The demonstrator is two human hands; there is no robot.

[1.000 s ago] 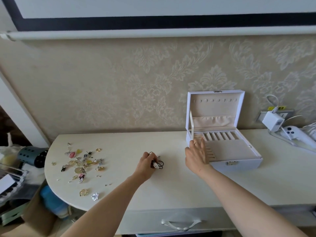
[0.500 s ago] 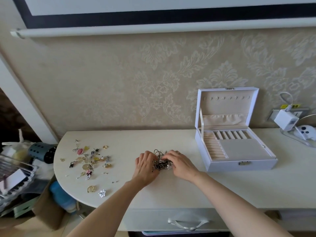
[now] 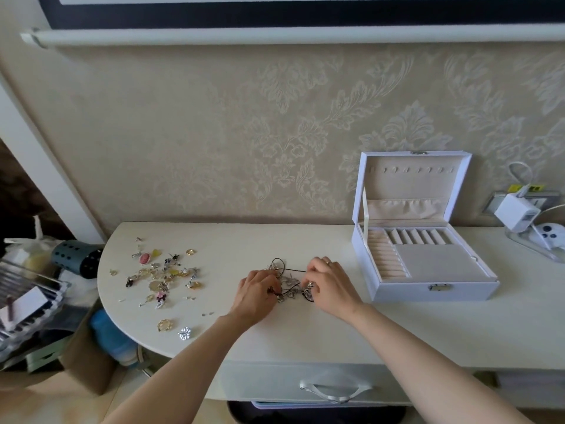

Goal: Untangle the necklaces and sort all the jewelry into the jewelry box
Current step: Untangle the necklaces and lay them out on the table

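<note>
Both hands meet over the tangled necklaces (image 3: 289, 283), a knot of dark cord and silvery chain lying on the white tabletop (image 3: 305, 335) a little left of the jewelry box (image 3: 412, 292). The left hand (image 3: 256, 291) has its fingers (image 3: 269, 282) curled in and pinched together on the left side of the knot, where a dark cord runs under the fingertips. The right hand (image 3: 330, 285) mirrors it, its fingers (image 3: 312, 271) bent and drawn close onto the right side of the knot, with a ring (image 3: 327, 262) on one of them. A loop of black cord rises from the knot toward the wall between the two hands. The jewelry box stands open, apart from the hands, with its lid (image 3: 412, 179) upright against the patterned wall; its padded slots and flat tray show no pieces in them. Well to the left, the loose jewelry (image 3: 162, 276) is scattered over the rounded end of the tabletop: rings, small charms and brooches, with a sparkly snowflake piece (image 3: 184, 333) near the front edge.
</note>
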